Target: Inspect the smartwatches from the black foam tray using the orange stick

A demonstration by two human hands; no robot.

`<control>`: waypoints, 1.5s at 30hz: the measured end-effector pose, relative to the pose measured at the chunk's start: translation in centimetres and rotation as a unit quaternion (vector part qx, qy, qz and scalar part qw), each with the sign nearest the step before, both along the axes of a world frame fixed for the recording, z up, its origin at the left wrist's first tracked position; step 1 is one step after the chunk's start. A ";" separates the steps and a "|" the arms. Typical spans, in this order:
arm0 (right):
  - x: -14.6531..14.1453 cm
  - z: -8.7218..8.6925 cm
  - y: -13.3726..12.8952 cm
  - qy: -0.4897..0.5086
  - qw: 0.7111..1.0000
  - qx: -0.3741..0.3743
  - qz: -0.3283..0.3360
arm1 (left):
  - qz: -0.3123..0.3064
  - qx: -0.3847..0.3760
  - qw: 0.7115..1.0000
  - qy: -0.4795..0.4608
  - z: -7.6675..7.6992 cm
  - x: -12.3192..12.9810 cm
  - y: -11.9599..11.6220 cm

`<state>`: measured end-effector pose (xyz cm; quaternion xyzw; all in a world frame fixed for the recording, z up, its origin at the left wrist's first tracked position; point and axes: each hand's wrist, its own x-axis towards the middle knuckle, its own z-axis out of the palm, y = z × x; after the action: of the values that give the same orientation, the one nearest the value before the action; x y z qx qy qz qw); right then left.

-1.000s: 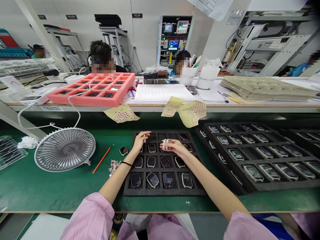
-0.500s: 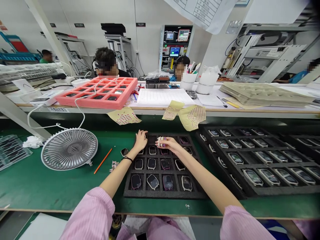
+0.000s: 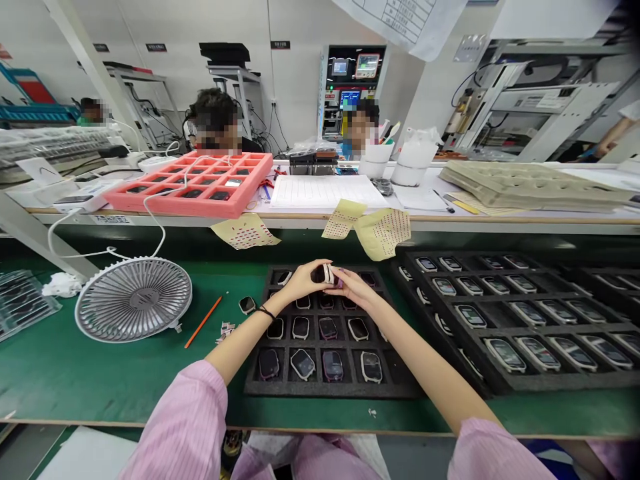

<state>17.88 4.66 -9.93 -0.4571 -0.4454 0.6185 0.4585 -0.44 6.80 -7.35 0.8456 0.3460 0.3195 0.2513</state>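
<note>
Above the back rows of a black foam tray (image 3: 317,388), my two hands meet around a small stack of watch cases (image 3: 327,274). My left hand (image 3: 306,280) curls its fingers about a dark-faced one on the left side. From the right, my right hand (image 3: 354,288) pinches the pale and purple ones; how many are there is hidden by the fingers. Beneath, the tray's compartments hold watch cases with dark screens, such as a silver one (image 3: 371,367) in the front row. The forearms cover part of the tray.
Left of the tray lie a single watch case (image 3: 247,305), small pale pieces (image 3: 225,331), an orange stick (image 3: 203,322) and a round fan (image 3: 135,300). More filled black trays (image 3: 500,320) stand at the right. A shelf with a pink foam tray (image 3: 235,207) runs across the back.
My left hand has left the tray's back-left compartment and moved right to the stack, now gripping a watch case there. My right hand has stayed near the same place, with its stack turned.
</note>
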 end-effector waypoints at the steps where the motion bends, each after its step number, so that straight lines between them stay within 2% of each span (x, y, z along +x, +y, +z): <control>1: 0.5 -0.2 0.3 -0.023 1.000 0.008 -0.017 | 0.016 0.007 1.000 0.012 -0.1 0.0 0.4; 5: 2.0 -1.2 1.7 -0.148 0.983 0.051 -0.096 | 0.044 0.010 0.997 0.067 -0.9 0.4 1.6; 10: 2.3 -2.8 3.5 -0.312 0.931 0.137 -0.132 | 0.033 0.014 0.988 0.152 -1.5 0.9 2.8; 16: 2.5 -4.0 3.9 -0.443 0.865 0.214 -0.102 | 0.025 0.035 0.973 0.225 -1.2 -1.7 3.7; 21: 1.8 -4.0 2.0 -0.520 0.804 0.281 -0.067 | 0.015 0.045 0.957 0.285 -2.7 -3.7 2.7; 27: 0.5 -4.2 0.8 -0.571 0.753 0.324 0.047 | 0.018 0.045 0.952 0.303 -4.3 -4.0 2.2; 31: 0.8 -4.6 0.2 -0.579 0.744 0.323 0.084 | 0.064 0.044 0.957 0.280 -5.3 -4.1 2.4; 36: 1.4 -4.5 -1.6 -0.561 0.752 0.332 0.100 | 0.149 0.035 0.959 0.237 -6.6 -4.3 2.7; 45: 0.9 -3.2 -3.3 -0.503 0.759 0.395 0.125 | 0.243 0.030 0.944 0.220 -6.1 -3.9 1.5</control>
<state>18.74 1.39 -13.16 -0.4208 -0.8699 0.1209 0.2272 -4.34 8.31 -13.47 0.7922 0.5781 0.1866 0.0582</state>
